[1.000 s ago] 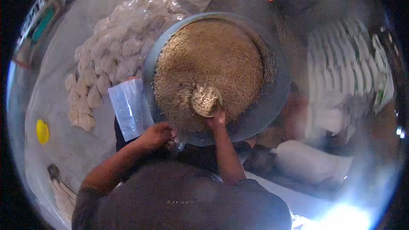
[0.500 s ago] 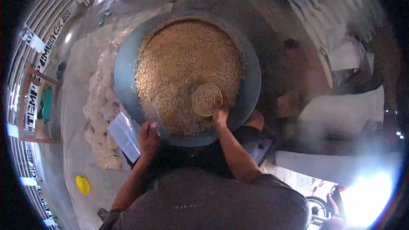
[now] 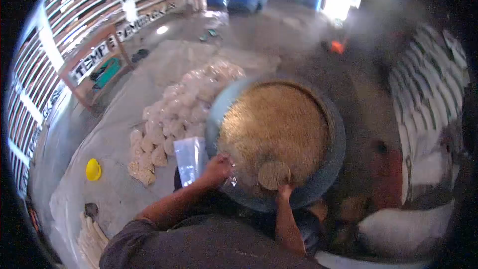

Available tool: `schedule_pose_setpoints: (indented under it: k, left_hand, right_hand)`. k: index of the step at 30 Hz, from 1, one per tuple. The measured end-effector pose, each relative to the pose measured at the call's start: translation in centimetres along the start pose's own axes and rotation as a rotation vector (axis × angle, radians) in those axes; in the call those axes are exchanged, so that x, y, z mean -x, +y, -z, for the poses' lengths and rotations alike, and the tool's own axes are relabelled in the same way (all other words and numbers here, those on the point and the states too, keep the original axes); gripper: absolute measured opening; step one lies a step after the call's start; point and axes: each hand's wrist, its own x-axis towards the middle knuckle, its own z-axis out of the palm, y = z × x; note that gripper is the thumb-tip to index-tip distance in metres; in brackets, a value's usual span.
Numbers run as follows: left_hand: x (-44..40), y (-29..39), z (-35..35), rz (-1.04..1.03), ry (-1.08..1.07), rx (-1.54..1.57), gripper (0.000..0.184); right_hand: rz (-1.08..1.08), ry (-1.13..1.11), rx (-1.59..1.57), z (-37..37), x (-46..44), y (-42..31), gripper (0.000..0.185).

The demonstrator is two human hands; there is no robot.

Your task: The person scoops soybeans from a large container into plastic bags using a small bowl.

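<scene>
A wide round blue-grey tub [image 3: 338,142] holds a large mass of tan grains or beans [image 3: 279,124]. My right hand [image 3: 285,192] grips the rim of a round scoop [image 3: 273,175], full of grains, at the near part of the heap. At the tub's near left edge my left hand [image 3: 219,169] is closed around a clear plastic bag [image 3: 232,178], whose outline is blurred. Left of that hand lies a stack of flat clear bags [image 3: 190,158].
Many filled bags [image 3: 177,104] are piled on a pale sheet [image 3: 119,144] left of the tub. A yellow bowl [image 3: 93,170] lies farther left. White sacks [image 3: 428,104] stand at right, another sack [image 3: 403,229] nearer. Blue barrels [image 3: 243,0] stand far back.
The camera view has tilted up and shifted, so the tub appears lower and farther right. The scoop stays in my right hand, and the left hand remains at the tub's left edge.
</scene>
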Motion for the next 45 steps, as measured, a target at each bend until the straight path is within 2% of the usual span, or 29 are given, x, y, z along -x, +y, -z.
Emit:
schedule_pose_setpoints:
  k: [3,6,8,9,11,12,14,16,18,20,21,22,25,28,31,34,38,41,44,45]
  left_hand:
    - [-1.8,-5.8,-1.4,-0.112,0.179,-0.028,0.01]
    - [-2.0,-13.1,-4.0,-0.167,0.189,0.017,0.011]
    - [-1.8,-10.7,-5.6,-0.09,0.158,0.133,0.014]
    - [1.0,-5.6,-5.5,0.024,0.142,0.243,0.015]
    - [3.1,-4.1,-5.4,0.122,0.063,0.51,0.017]
    - [2.6,-6.3,-5.3,0.094,0.006,0.668,0.017]
    - [2.7,-6.3,-4.6,0.065,0.001,0.692,0.016]
    - [3.0,-5.8,-3.5,0.06,0.091,0.415,0.014]
    - [2.8,-8.8,-2.3,0.148,0.091,0.238,0.012]
    - [3.0,-7.4,-0.3,0.25,-0.02,0.315,0.009]
    - [4.5,-2.2,1.4,0.331,-0.111,0.498,0.007]
    - [5.0,1.5,2.2,0.425,-0.192,0.68,0.005]
    - [4.2,4.1,3.2,0.478,-0.006,0.709,0.005]
    - [0.9,-0.3,5.2,0.265,-0.005,0.097,0.005]
    - [-0.3,5.8,3.8,0.233,0.134,0.365,0.003]
    - [-2.3,3.8,2.6,0.033,0.139,0.216,0.009]
    - [-2.1,6.7,-0.4,0.206,0.193,0.051,0.023]
    - [-3.9,2.8,-0.1,0.146,0.188,0.093,0.025]
    - [-5.2,1.7,-1.1,0.081,0.249,0.006,0.023]
    - [-4.7,2.0,-1.7,0.089,0.271,0.11,0.023]
  right_hand:
    - [-0.078,0.011,-0.026,-0.3,0.5,0.4,0.051]
    - [-0.142,0.055,-0.074,-0.2,0.5,0.7,0.052]
    - [-0.186,0.088,-0.12,-0.3,0.5,0.6,0.052]
    - [-0.208,0.105,-0.151,-0.4,0.5,0.7,0.053]
    - [-0.261,0.141,-0.21,-0.6,1.1,0.4,0.053]
    - [-0.288,0.154,-0.242,-0.5,1.4,0.3,0.053]
    - [-0.351,0.172,-0.323,-0.5,2.2,0.1,0.054]
    - [-0.432,0.158,-0.433,-0.7,3.1,-0.6,0.054]
    - [-0.536,0.122,-0.561,-1.1,4.3,-0.7,0.055]
    - [-0.606,0.108,-0.659,-2.0,5.5,-0.9,0.056]
    - [-0.625,0.113,-0.696,-2.5,6.0,-0.8,0.056]
    - [-0.629,0.121,-0.704,-3.0,6.4,-0.7,0.056]
    - [-0.603,0.106,-0.674,-3.2,5.9,1.1,0.048]
    - [-0.547,0.125,-0.591,-3.5,4.6,3.3,0.041]
    - [-0.505,0.19,-0.546,-4.2,3.0,5.6,0.036]
    - [-0.496,0.21,-0.561,-4.9,2.0,7.0,0.032]
    - [-0.431,0.086,-0.445,-4.0,1.1,6.6,0.035]
    - [-0.363,-0.034,-0.396,-3.2,0.7,6.3,0.038]
    - [-0.268,-0.166,-0.349,-2.0,0.1,6.3,0.041]
    - [-0.229,-0.207,-0.355,-1.5,0.0,6.3,0.043]
